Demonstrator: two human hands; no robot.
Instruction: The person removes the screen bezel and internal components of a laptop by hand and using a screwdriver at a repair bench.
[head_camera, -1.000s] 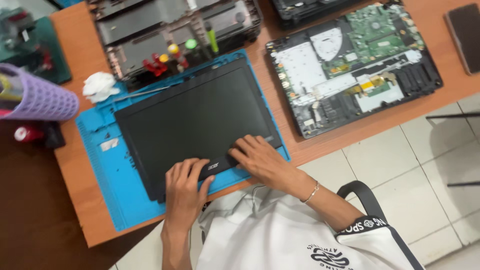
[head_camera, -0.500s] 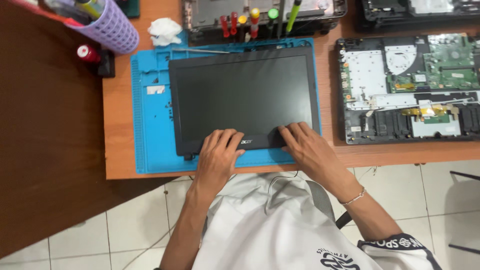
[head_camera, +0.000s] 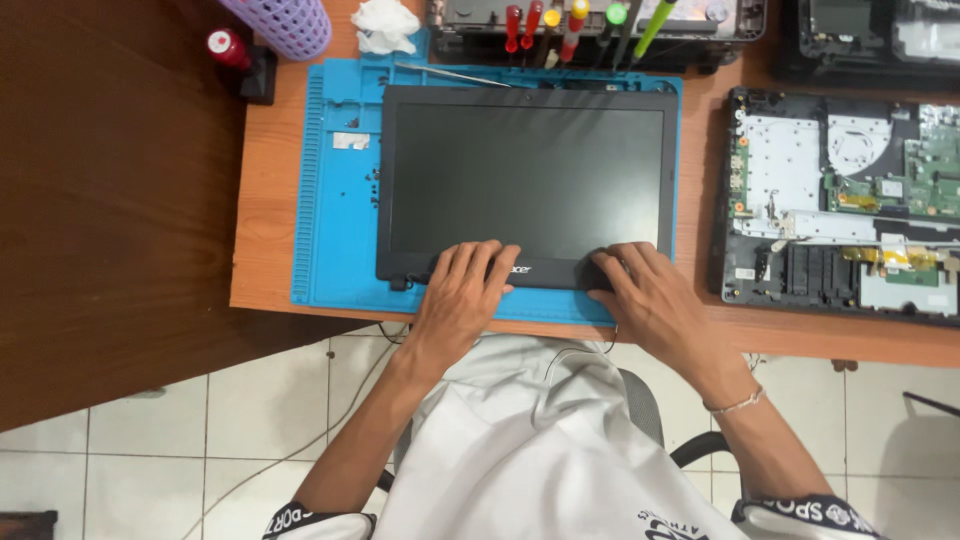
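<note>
Plainly, both hands rest on the lower bezel of the black laptop screen panel (head_camera: 525, 180), which lies flat, glass up, on the blue silicone repair mat (head_camera: 335, 200) at the front of the orange-brown wooden tabletop (head_camera: 262, 230). The left hand (head_camera: 462, 292) lies with its fingers spread over the bottom edge near the left hinge, pressing down rather than gripping; the right hand (head_camera: 640, 295) lies likewise, fingers loosely apart, over the bottom right corner, clamped on nothing. Judging by this, the panel is already apart from its base, and the bezel looks seated all round, so whatever work there is on that lower edge seems barely begun; whether any clip has come free cannot be told. To the right, well apart from the mat, lies an opened laptop base (head_camera: 840, 200) with its green circuit board bare. Behind the mat stand several colour-handled screwdrivers (head_camera: 560, 25) against another dark chassis (head_camera: 600, 30); a crumpled white tissue (head_camera: 385, 25), a purple mesh basket (head_camera: 280, 22) and a small red-capped bottle (head_camera: 228, 47) sit at the far left. Nothing lies across the panel itself.
</note>
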